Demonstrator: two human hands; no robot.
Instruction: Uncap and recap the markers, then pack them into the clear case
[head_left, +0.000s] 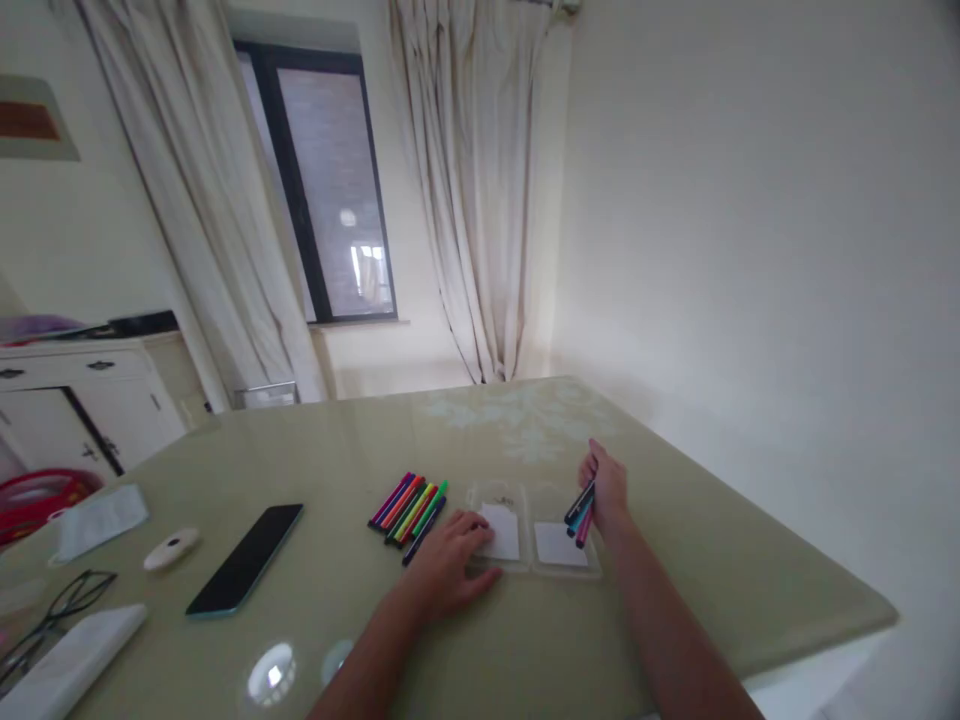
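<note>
My right hand (609, 487) is closed around a small bunch of coloured marker pens (580, 512), held over the right half of a clear plastic case (534, 568) lying open on the table. My left hand (448, 562) rests flat with fingers spread, its fingertips on the left half of the case. Just left of that hand, a row of several coloured markers (409, 505) lies on the table, side by side.
A black phone (246, 557) lies left of the markers. Further left are a white oval object (171, 549), a face mask (101, 520), glasses (56, 610) and a white box (71, 662). The olive-green table (712, 570) ends at right; a white cabinet (82, 400) stands behind.
</note>
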